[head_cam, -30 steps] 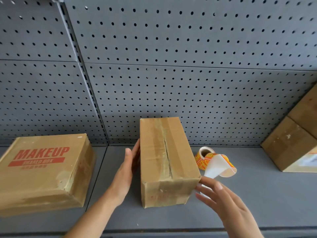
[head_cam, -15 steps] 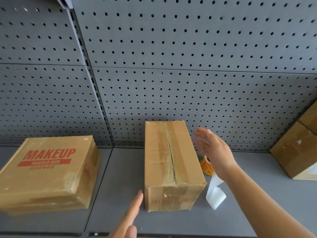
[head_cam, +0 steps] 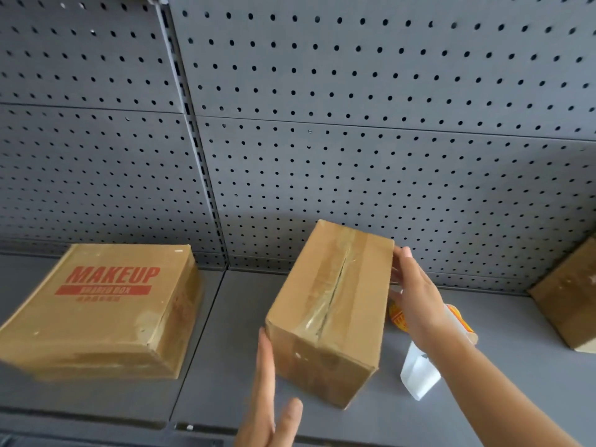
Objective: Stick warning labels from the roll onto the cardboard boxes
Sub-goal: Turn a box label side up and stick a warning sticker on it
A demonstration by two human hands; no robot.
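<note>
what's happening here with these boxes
A person has both hands flat against the taped box in the middle of the grey shelf. The left hand is at its near left corner and the right hand on its far right side. The box sits at an angle, and no label shows on its top. The label roll lies behind the right hand, unheld. The MAKEUP box sits untouched to the left.

Matt brown cardboard box (head_cam: pixel 329 312) sealed with glossy tape (head_cam: pixel 325 304), on a smooth grey metal shelf (head_cam: pixel 225 366) with perforated backing (head_cam: pixel 354 156).
</note>
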